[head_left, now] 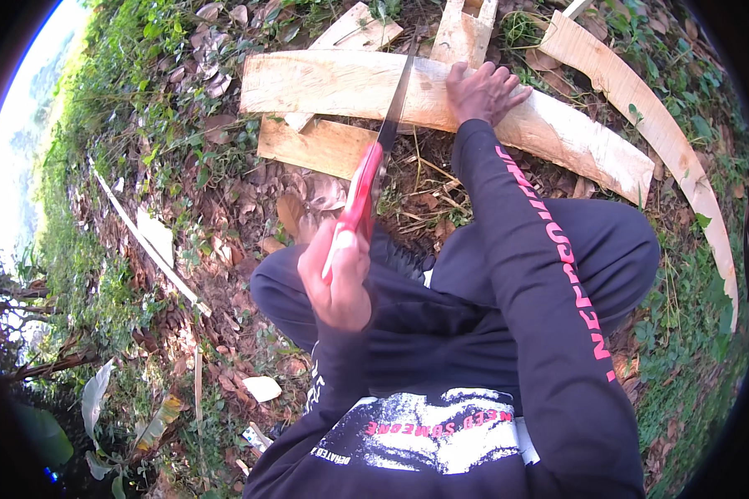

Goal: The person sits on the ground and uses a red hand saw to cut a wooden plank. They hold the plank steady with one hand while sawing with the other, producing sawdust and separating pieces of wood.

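My left hand [341, 274] is closed around the red handle of a hand saw [362, 195]. The saw's dark blade points away from me and lies across a long, slightly curved pale plank [333, 83], left of its middle. With fingers spread, my right hand [484, 93] presses down on that plank, just right of the blade. Under the plank's left part lies a shorter board [316, 145], beside a slanting piece of wood [354, 32]. Another wooden piece with a notched end [464, 35] meets the plank's far edge.
A long curved board [653, 108] lies on the ground at the right. To the left are a thin wooden strip [150, 245] and a pale offcut [262, 388]. Dry leaves and green plants cover the ground around my folded legs [574, 241].
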Available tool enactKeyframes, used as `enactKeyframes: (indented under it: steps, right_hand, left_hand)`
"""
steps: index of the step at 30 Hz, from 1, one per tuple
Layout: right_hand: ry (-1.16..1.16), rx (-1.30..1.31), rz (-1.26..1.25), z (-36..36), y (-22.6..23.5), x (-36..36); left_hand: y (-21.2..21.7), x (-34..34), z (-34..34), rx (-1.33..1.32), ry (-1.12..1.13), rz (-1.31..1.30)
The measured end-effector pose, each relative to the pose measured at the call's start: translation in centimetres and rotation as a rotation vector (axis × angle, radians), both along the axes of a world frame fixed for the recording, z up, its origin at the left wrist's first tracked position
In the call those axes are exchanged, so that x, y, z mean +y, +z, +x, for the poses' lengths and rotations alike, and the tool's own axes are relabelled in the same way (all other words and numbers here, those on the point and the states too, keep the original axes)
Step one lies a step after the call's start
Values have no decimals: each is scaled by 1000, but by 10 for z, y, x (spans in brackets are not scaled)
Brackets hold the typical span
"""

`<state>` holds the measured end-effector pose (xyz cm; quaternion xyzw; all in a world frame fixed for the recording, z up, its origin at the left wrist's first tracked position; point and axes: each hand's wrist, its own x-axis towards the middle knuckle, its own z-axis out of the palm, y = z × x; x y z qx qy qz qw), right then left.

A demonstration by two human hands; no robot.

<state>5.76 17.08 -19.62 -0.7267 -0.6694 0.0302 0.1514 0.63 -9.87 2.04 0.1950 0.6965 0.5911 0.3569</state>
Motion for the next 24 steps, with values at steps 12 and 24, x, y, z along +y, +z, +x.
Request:
enactKeyframes:
  steps: [12,24]
  right_hand:
    - [18,49,6,13,-7,-1]
    - [-13,47,-14,19,-2,7]
  left_hand:
    - [34,-19,23,50,-24,-62]
    - [41,-28,43,111,-11,-138]
